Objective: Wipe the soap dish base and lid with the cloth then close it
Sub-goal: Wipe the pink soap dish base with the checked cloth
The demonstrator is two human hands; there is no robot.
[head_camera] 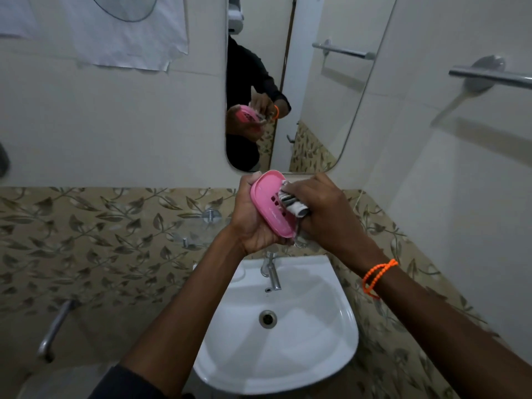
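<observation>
A: Where is the soap dish base sitting?

B: You are holding it up above the white sink, in front of the mirror. Your left hand is gripping it from behind, fingers curled round its rim, slotted face tilted toward you.

A: And the other hand?

B: Your right hand is clamping the grey cloth, fingers bunched together, pressing it against the pink slotted face. An orange bracelet is sitting on that wrist.

Both hands, left and right, raised with fingers curled.
</observation>
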